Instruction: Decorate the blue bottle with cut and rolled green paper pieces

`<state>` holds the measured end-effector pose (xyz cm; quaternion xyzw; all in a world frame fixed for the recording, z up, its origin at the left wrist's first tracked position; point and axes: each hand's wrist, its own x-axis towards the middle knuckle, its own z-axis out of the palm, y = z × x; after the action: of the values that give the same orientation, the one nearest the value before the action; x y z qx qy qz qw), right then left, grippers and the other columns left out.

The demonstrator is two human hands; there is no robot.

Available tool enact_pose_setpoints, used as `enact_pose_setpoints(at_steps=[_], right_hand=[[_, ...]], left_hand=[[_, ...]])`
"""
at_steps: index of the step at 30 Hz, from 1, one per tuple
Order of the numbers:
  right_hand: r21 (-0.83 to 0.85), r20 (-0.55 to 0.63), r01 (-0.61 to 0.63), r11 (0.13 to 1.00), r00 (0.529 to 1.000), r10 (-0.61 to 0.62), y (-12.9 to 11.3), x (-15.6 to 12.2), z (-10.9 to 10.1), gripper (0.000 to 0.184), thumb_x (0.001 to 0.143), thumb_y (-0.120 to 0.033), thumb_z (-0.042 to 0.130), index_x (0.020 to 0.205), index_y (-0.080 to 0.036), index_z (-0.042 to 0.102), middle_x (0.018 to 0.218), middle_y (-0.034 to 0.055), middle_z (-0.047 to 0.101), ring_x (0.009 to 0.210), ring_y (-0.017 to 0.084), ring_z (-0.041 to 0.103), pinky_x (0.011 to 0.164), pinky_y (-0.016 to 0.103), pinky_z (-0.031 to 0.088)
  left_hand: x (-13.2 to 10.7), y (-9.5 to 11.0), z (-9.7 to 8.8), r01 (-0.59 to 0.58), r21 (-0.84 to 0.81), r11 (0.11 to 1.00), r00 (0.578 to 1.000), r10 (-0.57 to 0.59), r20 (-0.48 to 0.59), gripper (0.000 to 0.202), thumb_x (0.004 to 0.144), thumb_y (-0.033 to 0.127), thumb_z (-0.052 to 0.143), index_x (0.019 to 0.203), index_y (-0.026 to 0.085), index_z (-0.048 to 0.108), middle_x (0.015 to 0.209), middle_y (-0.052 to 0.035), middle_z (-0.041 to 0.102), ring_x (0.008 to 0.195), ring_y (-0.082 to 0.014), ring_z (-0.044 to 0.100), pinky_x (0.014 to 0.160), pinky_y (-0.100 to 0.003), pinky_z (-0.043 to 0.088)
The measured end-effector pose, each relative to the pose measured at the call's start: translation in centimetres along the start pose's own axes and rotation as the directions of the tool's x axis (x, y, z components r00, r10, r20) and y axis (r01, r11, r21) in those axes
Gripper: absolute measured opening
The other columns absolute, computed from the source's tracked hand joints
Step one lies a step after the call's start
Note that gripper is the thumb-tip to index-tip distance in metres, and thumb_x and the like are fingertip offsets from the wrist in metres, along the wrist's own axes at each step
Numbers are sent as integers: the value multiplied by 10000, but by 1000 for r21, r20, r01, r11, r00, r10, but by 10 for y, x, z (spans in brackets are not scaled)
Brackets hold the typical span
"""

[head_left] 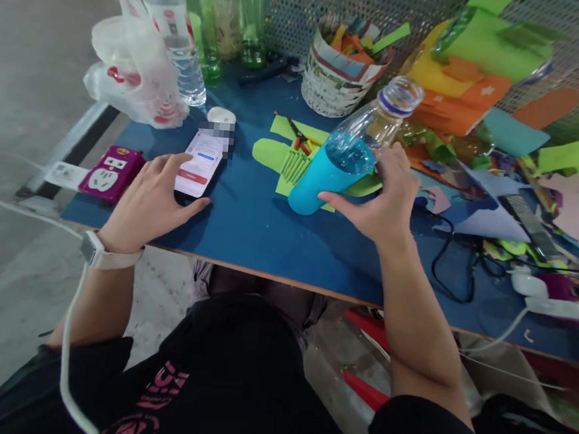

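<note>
My right hand [378, 200] is wrapped around a clear plastic bottle [371, 133] that leans to the left on the blue table [268, 232]. The bottle's lower half is covered by a light blue paper sleeve [323, 176]. Under it lie green paper cut-outs [281, 159] with fringed edges. My left hand [153, 196] rests on the table with fingers spread, its fingertips on the lower edge of a lit smartphone [201, 163]. A pale watch [97, 252] is on that wrist.
A purple power socket [111, 173] lies left of the phone. A bagged cup [135, 74], water bottle [176, 31] and green bottles [235, 19] stand at the back. A woven basket [338, 70] holds paper scraps. Coloured paper [460, 83] and cables [458, 270] crowd the right side.
</note>
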<state>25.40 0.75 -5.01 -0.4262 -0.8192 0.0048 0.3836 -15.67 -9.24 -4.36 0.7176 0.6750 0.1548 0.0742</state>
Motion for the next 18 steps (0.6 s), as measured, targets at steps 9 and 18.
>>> enact_pose_setpoints(at_steps=[9, 18], right_hand=[[14, 10, -39, 999, 999, 39, -7, 2, -3, 744, 794, -719, 995, 1364, -330, 717, 1212, 128, 788, 1318, 510, 724, 1299, 803, 472], [-56, -5, -38, 998, 999, 37, -8, 3, -4, 711, 814, -780, 953, 1311, -330, 718, 1104, 104, 782, 1188, 473, 768, 1237, 783, 532]], left_hand=[[23, 50, 19, -383, -274, 882, 915, 320, -247, 985, 990, 474, 877, 1802, 300, 347, 1880, -200, 405, 1786, -468, 356, 1462, -710, 336], [101, 116, 37, -622, -296, 725, 781, 550, -294, 420, 967, 269, 787, 1379, 272, 703, 1236, -88, 837, 1233, -371, 782, 1199, -582, 561]])
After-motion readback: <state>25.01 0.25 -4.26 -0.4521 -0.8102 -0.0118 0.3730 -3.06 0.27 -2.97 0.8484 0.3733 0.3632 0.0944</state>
